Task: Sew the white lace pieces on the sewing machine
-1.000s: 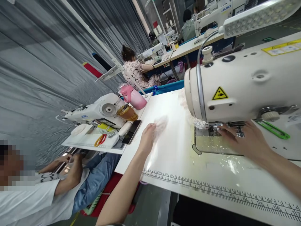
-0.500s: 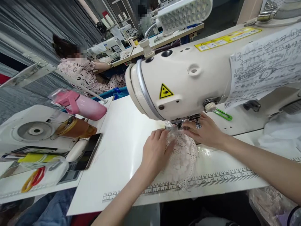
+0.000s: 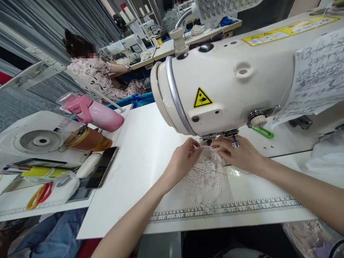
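Note:
A piece of pale lace fabric [image 3: 205, 177] with a scalloped edge lies on the white sewing table, its far end under the head of the sewing machine [image 3: 215, 86]. My left hand [image 3: 184, 156] pinches the far left edge of the lace between thumb and fingers. On the other side, my right hand [image 3: 236, 152] has its fingers closed on the lace close to the presser foot, partly behind the machine's metal parts. The needle area is mostly hidden by the machine head and my fingers.
A printed ruler [image 3: 231, 210] runs along the table's front edge. Green thread snips [image 3: 263, 132] lie behind my right hand. To the left are a pink bottle [image 3: 94, 113], an amber cup [image 3: 88, 138] and a phone [image 3: 106, 166]. Another person [image 3: 91, 71] sits at a machine beyond.
My left hand has gone from lying over the lace to pinching its far edge, fingers drawn in. The lace lies flatter. The view has shifted, with the machine head appearing larger.

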